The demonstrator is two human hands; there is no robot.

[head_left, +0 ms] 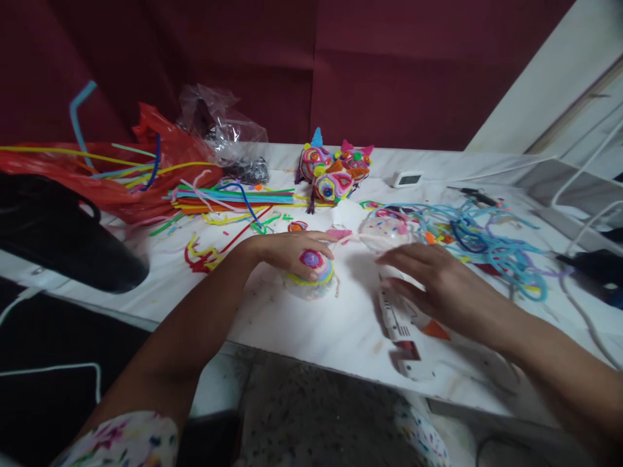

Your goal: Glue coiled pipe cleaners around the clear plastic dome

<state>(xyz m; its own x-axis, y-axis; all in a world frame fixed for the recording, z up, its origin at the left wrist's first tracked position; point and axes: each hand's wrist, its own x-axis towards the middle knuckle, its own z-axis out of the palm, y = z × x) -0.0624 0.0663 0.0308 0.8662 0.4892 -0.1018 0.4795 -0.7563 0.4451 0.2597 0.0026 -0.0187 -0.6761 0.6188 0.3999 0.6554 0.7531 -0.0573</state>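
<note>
My left hand (pixel 292 253) is curled over a clear ball (pixel 309 290), which rests on the white table. Rings of purple, pink, blue and yellow pipe cleaner (pixel 314 263) cover part of it, and a loose pale strand (pixel 337 285) hangs at its right side. My right hand (pixel 433 279) hovers to the right, fingers stretched out and thumb apart, with nothing visible between them. Below it lies a white tool that looks like a glue gun (pixel 399 327). Just beyond those fingers sits a second clear ball (pixel 384 230) with pink and blue bits.
Several finished pipe-cleaner animal heads (pixel 333 172) stand at the back. Tangled blue pipe cleaners (pixel 501 243) spread on the right. Bundled straight ones (pixel 233 198) lie left, near a red plastic bag (pixel 160 181) and a black object (pixel 73 233). A small white display (pixel 407 179) stands behind.
</note>
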